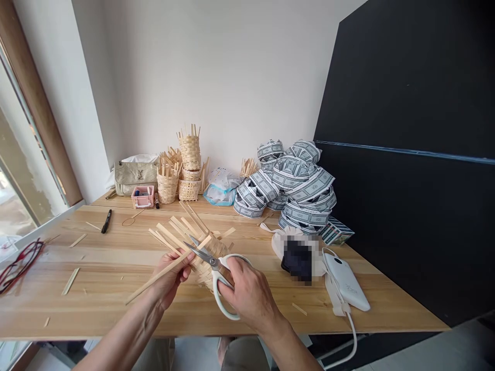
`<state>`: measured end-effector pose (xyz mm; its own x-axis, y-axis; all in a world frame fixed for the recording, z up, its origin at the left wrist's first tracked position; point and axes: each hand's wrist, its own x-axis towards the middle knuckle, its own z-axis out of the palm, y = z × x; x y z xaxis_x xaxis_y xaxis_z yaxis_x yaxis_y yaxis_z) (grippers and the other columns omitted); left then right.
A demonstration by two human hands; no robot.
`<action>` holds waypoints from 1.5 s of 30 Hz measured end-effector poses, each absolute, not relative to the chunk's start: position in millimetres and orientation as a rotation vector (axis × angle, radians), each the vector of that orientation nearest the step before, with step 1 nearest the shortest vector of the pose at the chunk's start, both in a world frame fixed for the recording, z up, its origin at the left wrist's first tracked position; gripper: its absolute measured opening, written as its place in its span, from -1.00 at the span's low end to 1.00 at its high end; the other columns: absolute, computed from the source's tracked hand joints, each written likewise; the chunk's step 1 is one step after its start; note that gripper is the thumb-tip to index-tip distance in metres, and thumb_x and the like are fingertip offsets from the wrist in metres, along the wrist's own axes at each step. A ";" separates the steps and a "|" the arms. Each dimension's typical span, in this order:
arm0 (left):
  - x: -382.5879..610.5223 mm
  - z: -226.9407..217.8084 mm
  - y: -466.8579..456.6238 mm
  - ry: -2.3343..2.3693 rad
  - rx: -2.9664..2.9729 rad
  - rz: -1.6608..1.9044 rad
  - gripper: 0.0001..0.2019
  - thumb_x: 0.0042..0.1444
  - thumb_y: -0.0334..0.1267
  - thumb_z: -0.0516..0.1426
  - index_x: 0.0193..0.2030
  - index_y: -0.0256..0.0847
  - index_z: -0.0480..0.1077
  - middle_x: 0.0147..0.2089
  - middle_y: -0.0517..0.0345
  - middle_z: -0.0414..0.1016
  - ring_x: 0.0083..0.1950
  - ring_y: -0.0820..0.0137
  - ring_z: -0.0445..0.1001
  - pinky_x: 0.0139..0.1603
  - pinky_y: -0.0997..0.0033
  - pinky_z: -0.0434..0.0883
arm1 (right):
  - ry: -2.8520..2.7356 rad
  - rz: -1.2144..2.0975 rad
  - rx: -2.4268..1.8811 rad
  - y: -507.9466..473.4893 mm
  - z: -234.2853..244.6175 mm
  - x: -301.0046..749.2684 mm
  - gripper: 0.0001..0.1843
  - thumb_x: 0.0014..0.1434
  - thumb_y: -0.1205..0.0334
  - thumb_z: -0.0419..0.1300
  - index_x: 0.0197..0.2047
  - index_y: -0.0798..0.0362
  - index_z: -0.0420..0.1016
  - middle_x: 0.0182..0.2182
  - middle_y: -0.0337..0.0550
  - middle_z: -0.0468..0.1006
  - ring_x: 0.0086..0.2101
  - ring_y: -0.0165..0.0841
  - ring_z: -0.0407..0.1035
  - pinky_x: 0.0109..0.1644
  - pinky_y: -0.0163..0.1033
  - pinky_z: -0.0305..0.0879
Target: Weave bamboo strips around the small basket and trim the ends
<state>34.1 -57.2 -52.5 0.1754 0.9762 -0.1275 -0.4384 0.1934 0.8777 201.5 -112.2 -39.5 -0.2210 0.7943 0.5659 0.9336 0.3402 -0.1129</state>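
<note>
The table (116, 252) is seen from above, and two hands are held over its front part. By the left hand (174, 273), a long flat strip (158, 279) is held; the fingers are closed around it, with the thumb pressed near its upper part. The strip is placed slantwise, with its lower end above the left wrist. Just beside the left hand, an unfinished woven basket (204, 270) is tilted over the table, and many long loose ends are spread from it towards the back. It is partly covered by the scissors (213, 262), so its contact with the left fingers cannot be told.

The scissors are held by the right hand (251, 296), whose fingers are bent through the white handles. The blades are parted a little and are pointed at the strip, near the left thumb; whether the strip lies between them cannot be told surely.

At the back, a tall woven basket (190, 152) is stacked above another one (189, 189), beside a pink box (143, 202) and a beige bag (135, 178). On the right, grey patterned bands (301, 178) are piled, and a white power bank (350, 286) is laid nearer.
</note>
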 end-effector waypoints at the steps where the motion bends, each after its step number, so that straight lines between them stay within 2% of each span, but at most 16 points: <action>1: 33.7 -53.2 -57.5 0.841 0.804 1.171 -0.60 -0.41 -0.12 0.38 -0.66 -0.28 0.24 -0.74 0.38 0.14 -0.70 0.69 0.04 -0.70 0.65 -0.07 | -2.081 -0.328 -1.504 -112.2 -39.5 201.6 -0.95 0.00 0.33 0.12 -0.40 0.04 0.29 -0.50 -0.22 0.46 -0.44 -0.34 0.36 -0.42 -0.31 0.09; 11: 33.5 -54.5 -58.7 0.863 0.784 1.173 -0.57 -0.44 -0.10 0.38 -0.67 -0.27 0.22 -0.75 0.39 0.11 -0.71 0.69 0.00 -0.70 0.63 -0.10 | -2.090 -0.306 -1.475 -108.7 -43.9 203.1 -0.92 0.04 0.37 0.08 -0.43 0.01 0.25 -0.55 -0.25 0.47 -0.51 -0.37 0.38 -0.48 -0.35 0.10; 16: 20.0 -53.5 -50.6 0.903 0.844 1.217 -0.59 -0.42 -0.09 0.37 -0.68 -0.28 0.25 -0.77 0.37 0.11 -0.70 0.68 -0.02 -0.69 0.62 -0.10 | -1.917 -0.299 -1.494 -119.1 -38.8 212.3 -0.97 0.08 0.31 0.05 -0.39 0.02 0.28 -0.57 -0.24 0.46 -0.55 -0.39 0.36 -0.47 -0.36 0.14; 19: 5.3 -49.3 -44.8 0.934 0.890 1.250 -0.61 -0.43 -0.10 0.37 -0.71 -0.28 0.26 -0.77 0.36 0.12 -0.71 0.68 -0.01 -0.69 0.60 -0.11 | -1.821 -0.292 -1.689 -120.6 -49.3 229.1 -0.92 0.08 0.24 0.06 -0.44 0.00 0.28 -0.63 -0.27 0.44 -0.61 -0.39 0.33 -0.51 -0.35 0.09; 22: -7.5 -44.6 -41.3 0.966 0.971 1.259 -0.60 -0.47 -0.10 0.37 -0.76 -0.28 0.25 -0.78 0.34 0.13 -0.71 0.66 0.01 -0.69 0.58 -0.10 | -1.804 -0.265 -2.006 -114.5 -69.2 246.5 -0.87 0.04 0.26 0.12 -0.52 0.00 0.28 -0.66 -0.27 0.46 -0.62 -0.36 0.36 -0.53 -0.34 0.03; 28: -18.9 -41.1 -39.0 1.041 1.138 1.203 -0.69 -0.46 -0.10 0.35 -0.72 -0.30 0.40 -0.76 0.23 0.26 -0.73 0.64 0.04 -0.71 0.58 -0.05 | -1.952 -0.160 -2.233 -103.1 -94.8 256.1 -0.92 0.05 0.36 0.15 -0.46 0.06 0.42 -0.48 -0.09 0.56 -0.47 -0.32 0.46 -0.47 -0.34 0.14; 32: -22.6 -38.4 -37.2 1.028 1.174 1.166 -0.74 -0.45 -0.15 0.35 -0.74 -0.27 0.41 -0.78 0.22 0.25 -0.74 0.61 0.06 -0.71 0.57 -0.03 | -2.072 -0.192 -2.215 -107.7 -85.3 248.2 -0.90 -0.01 0.42 0.18 -0.49 0.06 0.48 -0.39 -0.01 0.57 -0.37 -0.22 0.47 -0.43 -0.30 0.20; 35: -25.2 -37.2 -34.9 1.025 1.225 1.120 -0.75 -0.42 -0.16 0.34 -0.76 -0.25 0.40 -0.83 0.27 0.17 -0.74 0.60 0.04 -0.72 0.58 -0.02 | -2.072 -0.105 -2.037 -116.4 -57.0 228.3 -0.82 0.06 0.43 0.11 -0.47 0.03 0.49 -0.45 -0.09 0.57 -0.44 -0.28 0.46 -0.45 -0.31 0.19; 38: -25.6 -36.5 -33.1 1.002 1.284 1.064 -0.77 -0.41 -0.19 0.34 -0.75 -0.26 0.42 -0.81 0.26 0.19 -0.74 0.60 0.04 -0.72 0.58 -0.02 | -2.024 0.099 -1.564 -120.0 -20.5 196.2 -0.74 0.17 0.39 -0.01 -0.29 0.00 0.49 -0.39 -0.16 0.58 -0.40 -0.37 0.46 -0.33 -0.34 0.26; 41: -24.2 -35.4 -32.8 0.963 1.335 1.011 -0.82 -0.39 -0.23 0.34 -0.72 -0.26 0.46 -0.79 0.25 0.20 -0.73 0.60 0.04 -0.72 0.58 -0.02 | -1.971 0.417 -1.428 -109.8 3.0 166.6 -0.69 0.18 0.39 -0.03 -0.10 0.00 0.44 -0.45 -0.25 0.56 -0.61 -0.49 0.38 -0.46 -0.41 0.23; 43: -23.8 -35.3 -32.3 0.944 1.368 0.988 -0.83 -0.37 -0.23 0.34 -0.69 -0.27 0.48 -0.78 0.24 0.20 -0.73 0.60 0.04 -0.72 0.58 -0.02 | -2.009 0.524 -1.423 -97.7 6.7 154.4 -0.72 0.16 0.41 -0.03 -0.19 0.03 0.46 -0.51 -0.29 0.54 -0.67 -0.53 0.33 -0.51 -0.44 0.19; 45: -24.6 -36.9 -30.4 0.933 1.401 0.983 -0.82 -0.36 -0.21 0.33 -0.69 -0.26 0.48 -0.78 0.23 0.22 -0.74 0.59 0.05 -0.73 0.58 -0.02 | -2.062 0.591 -1.431 -86.6 4.4 148.0 -0.75 0.13 0.44 -0.04 -0.42 0.06 0.43 -0.56 -0.31 0.50 -0.69 -0.56 0.31 -0.55 -0.47 0.15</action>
